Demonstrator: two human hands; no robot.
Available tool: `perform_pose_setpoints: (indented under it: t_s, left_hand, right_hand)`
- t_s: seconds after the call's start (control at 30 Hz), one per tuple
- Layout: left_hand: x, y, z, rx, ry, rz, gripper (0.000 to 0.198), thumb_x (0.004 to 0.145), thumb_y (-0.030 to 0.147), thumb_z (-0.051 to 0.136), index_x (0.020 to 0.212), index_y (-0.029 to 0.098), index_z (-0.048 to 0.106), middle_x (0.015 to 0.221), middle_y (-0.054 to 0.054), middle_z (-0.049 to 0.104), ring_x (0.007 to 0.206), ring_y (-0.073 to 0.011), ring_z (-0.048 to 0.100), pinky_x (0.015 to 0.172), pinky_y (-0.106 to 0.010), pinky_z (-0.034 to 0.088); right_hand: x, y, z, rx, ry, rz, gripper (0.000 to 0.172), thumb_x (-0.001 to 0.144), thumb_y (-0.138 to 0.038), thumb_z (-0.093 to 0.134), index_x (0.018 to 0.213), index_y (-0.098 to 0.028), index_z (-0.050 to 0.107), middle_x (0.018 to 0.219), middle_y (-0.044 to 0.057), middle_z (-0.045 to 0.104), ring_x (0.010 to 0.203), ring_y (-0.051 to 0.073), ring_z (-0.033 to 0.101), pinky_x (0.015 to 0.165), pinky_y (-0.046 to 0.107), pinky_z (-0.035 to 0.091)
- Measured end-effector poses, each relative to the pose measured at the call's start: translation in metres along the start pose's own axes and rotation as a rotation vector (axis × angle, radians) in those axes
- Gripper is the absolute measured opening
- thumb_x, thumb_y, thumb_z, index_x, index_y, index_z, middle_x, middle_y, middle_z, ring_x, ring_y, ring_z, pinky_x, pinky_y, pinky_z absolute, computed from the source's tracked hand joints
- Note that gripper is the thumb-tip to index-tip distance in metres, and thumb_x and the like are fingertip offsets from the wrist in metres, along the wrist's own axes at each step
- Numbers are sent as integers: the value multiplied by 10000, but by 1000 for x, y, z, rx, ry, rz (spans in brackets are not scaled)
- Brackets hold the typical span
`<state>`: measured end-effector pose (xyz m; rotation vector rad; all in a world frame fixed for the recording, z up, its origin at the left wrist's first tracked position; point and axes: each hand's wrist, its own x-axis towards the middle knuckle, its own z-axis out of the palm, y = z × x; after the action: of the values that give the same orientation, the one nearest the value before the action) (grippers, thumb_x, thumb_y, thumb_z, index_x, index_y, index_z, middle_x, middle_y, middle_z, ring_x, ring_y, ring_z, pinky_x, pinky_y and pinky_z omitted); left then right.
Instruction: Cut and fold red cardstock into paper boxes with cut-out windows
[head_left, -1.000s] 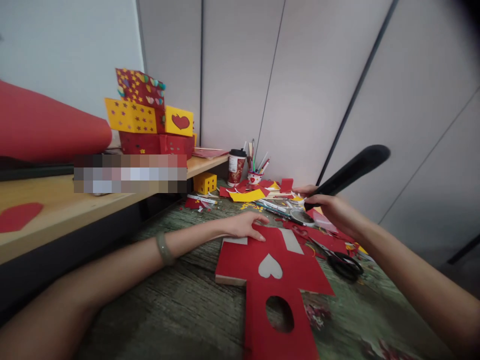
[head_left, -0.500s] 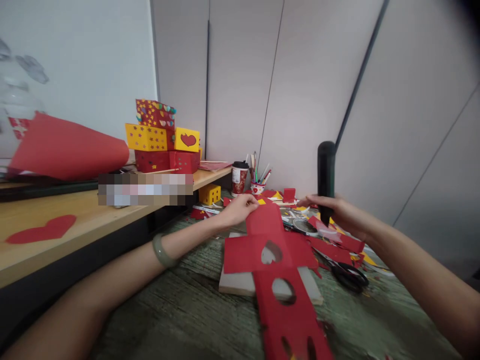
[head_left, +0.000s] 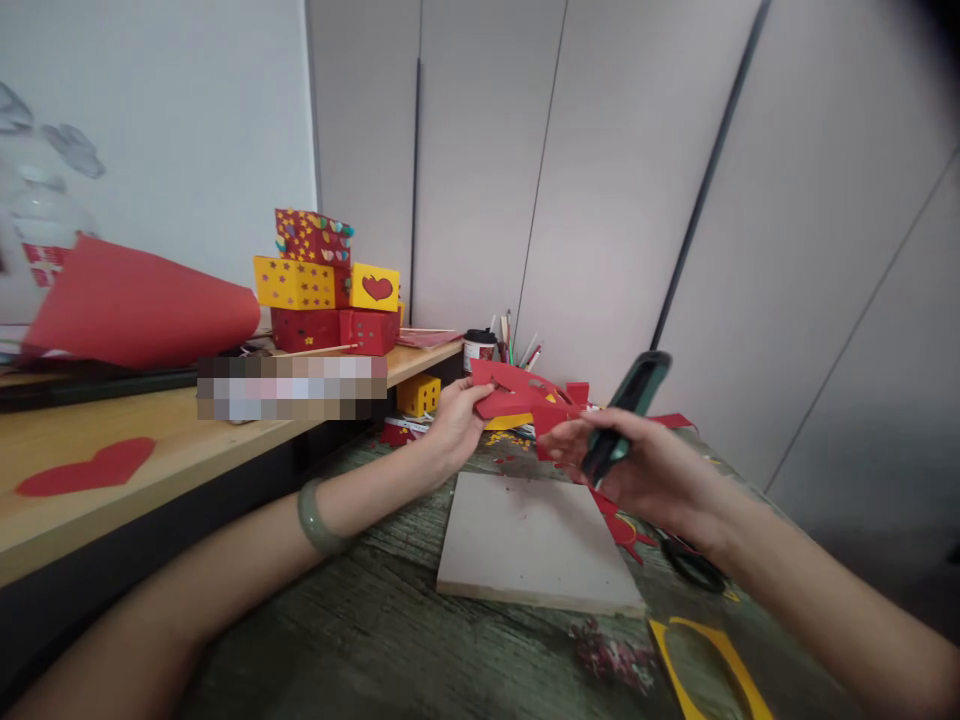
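My left hand (head_left: 455, 425) pinches the left end of a red paper cutout (head_left: 504, 398), lifted above the back of the table and folded over, with holes showing in it. In my right hand (head_left: 652, 460) is a dark green-black, long-bodied tool that looks like a stapler (head_left: 637, 385), tilted up to the right. The right fingertips are close to the hanging right part of the paper; whether they touch it I cannot tell. Below both hands lies a pale square board (head_left: 532, 545), its top bare of the paper.
A wooden shelf (head_left: 172, 430) on the left carries stacked red and yellow boxes (head_left: 304, 285) and rolled red paper (head_left: 142, 305). Black-handled scissors (head_left: 694, 567) lie right of the board, a yellow paper frame (head_left: 667, 665) in front. A lidded cup (head_left: 478, 347) stands behind.
The red cutout has been raised off the board and folded, uncovering the board and the yellow frame. My right hand has moved left and nearer, tilting the dark tool.
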<state>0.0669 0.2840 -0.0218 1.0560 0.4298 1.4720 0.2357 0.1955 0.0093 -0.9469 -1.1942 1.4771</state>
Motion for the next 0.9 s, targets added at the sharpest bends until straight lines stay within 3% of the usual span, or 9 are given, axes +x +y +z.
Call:
perform_pose_setpoints:
  t_s: [0.13,0.33,0.5,0.67,0.9]
  left_hand:
    - [-20,5,18,-163,-136,-27,319,727,-8,468,1016,93,555,912,-96,621,871,-178,584,821,-331,439]
    - [-40,2,27,-253,-273,-103,329,689,5,553,997,119,580,984,-86,617,917,-166,565,863,-315,414]
    - [-50,2,28,-227,-281,-197,254,652,41,623,899,97,613,888,-73,625,765,-134,573,737,-283,454]
    - [-56,5,30,-151,-285,-221,276,657,134,670,927,116,613,992,-95,600,841,-158,561,751,-306,457]
    - [-60,9,35,-69,-241,-203,286,628,141,695,906,135,627,926,-70,625,780,-144,584,715,-277,470]
  right_hand:
    - [10,21,3,-25,86,-51,198,730,-337,581,758,-175,691,878,54,697,1004,234,542,874,356,364]
    - [10,14,3,-29,130,-249,220,762,-391,548,855,-229,664,1037,1,659,1094,220,487,921,351,356]
    - [7,19,6,-103,131,-377,222,778,-315,555,947,-206,649,1034,16,660,1010,207,552,925,347,387]
    - [4,20,4,-162,164,-493,176,772,-287,577,922,-220,643,1025,22,658,978,218,566,902,385,405]
    - [-3,20,12,-106,167,-470,241,746,-255,611,983,-226,632,1042,28,652,970,229,576,856,390,450]
